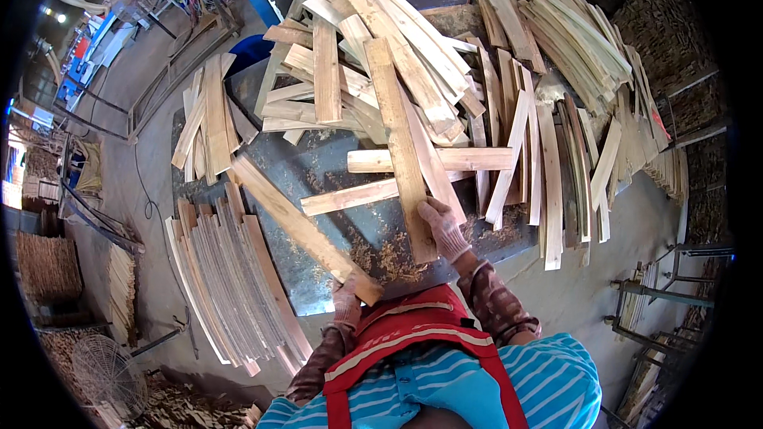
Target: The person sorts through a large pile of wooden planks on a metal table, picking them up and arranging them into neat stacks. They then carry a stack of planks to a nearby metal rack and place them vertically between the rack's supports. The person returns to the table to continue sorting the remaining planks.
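From the head view, the left hand (346,302) is gripping the near end of one plank (302,226), and the right hand (443,228) is closing on another plank (401,151). Both are lying on the desk (334,167). The pile (373,56) is leaning loosely, so pulling may be making it slide.
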`<state>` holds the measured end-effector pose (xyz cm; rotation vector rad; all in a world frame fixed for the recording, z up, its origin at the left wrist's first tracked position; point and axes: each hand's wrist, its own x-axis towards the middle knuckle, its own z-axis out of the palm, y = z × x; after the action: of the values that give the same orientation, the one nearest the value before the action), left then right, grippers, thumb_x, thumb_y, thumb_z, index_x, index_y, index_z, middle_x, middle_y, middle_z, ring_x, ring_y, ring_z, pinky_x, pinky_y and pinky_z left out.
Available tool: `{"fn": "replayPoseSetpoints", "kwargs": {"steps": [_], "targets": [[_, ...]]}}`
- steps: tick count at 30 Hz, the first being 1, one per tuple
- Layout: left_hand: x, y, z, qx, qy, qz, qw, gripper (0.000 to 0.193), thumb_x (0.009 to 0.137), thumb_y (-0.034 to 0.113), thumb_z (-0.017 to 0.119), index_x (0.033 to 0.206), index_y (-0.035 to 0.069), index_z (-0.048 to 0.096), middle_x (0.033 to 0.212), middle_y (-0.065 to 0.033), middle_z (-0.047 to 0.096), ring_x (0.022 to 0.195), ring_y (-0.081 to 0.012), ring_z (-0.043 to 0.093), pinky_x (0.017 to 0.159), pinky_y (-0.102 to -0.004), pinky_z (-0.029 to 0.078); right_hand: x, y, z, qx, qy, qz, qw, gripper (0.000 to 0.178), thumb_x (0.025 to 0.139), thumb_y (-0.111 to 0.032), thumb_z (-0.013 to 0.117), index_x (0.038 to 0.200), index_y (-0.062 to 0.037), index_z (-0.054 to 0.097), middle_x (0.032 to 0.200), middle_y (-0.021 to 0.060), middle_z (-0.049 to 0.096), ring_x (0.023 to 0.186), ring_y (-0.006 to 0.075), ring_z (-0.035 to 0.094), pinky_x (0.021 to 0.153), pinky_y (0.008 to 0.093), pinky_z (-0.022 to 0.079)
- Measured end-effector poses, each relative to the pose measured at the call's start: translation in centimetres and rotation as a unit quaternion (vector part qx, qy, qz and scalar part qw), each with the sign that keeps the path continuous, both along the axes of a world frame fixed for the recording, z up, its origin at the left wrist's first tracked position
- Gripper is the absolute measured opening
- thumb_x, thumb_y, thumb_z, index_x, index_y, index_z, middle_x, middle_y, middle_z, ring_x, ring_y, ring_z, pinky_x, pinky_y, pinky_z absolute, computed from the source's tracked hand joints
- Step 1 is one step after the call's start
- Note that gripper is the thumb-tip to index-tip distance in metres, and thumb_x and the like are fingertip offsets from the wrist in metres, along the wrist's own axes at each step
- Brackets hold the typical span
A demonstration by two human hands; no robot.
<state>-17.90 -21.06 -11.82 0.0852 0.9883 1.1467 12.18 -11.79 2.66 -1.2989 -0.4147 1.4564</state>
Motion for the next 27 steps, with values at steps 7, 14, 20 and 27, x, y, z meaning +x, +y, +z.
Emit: {"fn": "replayPoseSetpoints", "kwargs": {"steps": [7,14,20,27], "targets": [[3.9,0.5,1.3,-0.117,0.012,-0.248,0.962,0.032,0.098,0.01,0.061,0.128,0.001,0.058,0.109,-0.0132,0.069,0.093,-0.0308,0.07,0.085,-0.0477,0.059,-3.1,1.7,-2.4,-0.016,-0.029,-0.088,0.996,0.029,0.098,-0.026,0.067,0.112,-0.001,0.071,0.088,-0.0033,0.068,0.073,0.0064,0.06,0.064,0.0231,0.05],[3.4,6.4,3.8,-0.075,0.172,-0.505,0.842,0.031,0.1,0.02,0.059,0.122,-0.003,0.06,0.104,-0.0104,0.069,0.09,-0.0232,0.07,0.076,-0.0387,0.057,-3.8,2.0,-0.8,-0.032,0.228,0.027,0.973,0.049,0.104,-0.049,0.049,0.108,-0.0026,0.064,0.061,-0.0012,0.046,0.049,0.0143,0.047,0.045,0.0309,0.041],[2.5,2.5,3.3,-0.114,0.063,-0.308,0.943,0.027,0.1,0.012,0.057,0.124,-0.001,0.06,0.108,-0.0106,0.07,0.096,-0.025,0.07,0.083,-0.0391,0.058,-4.5,1.7,-3.1,0.189,0.528,0.132,0.817,0.051,0.102,-0.043,0.049,0.123,0.0018,0.06,0.064,-0.0039,0.048,0.051,0.0113,0.044,0.048,0.0303,0.041],[2.0,1.6,-0.1,-0.092,0.167,-0.396,0.898,0.026,0.098,0.018,0.062,0.113,-0.001,0.068,0.1,-0.0102,0.072,0.083,-0.027,0.072,0.07,-0.0401,0.06,-2.1,2.2,0.1,0.094,0.597,0.069,0.794,0.066,0.099,-0.054,0.056,0.133,0.0023,0.055,0.098,0.0113,0.067,0.084,0.0259,0.066,0.075,0.0364,0.057]]}}
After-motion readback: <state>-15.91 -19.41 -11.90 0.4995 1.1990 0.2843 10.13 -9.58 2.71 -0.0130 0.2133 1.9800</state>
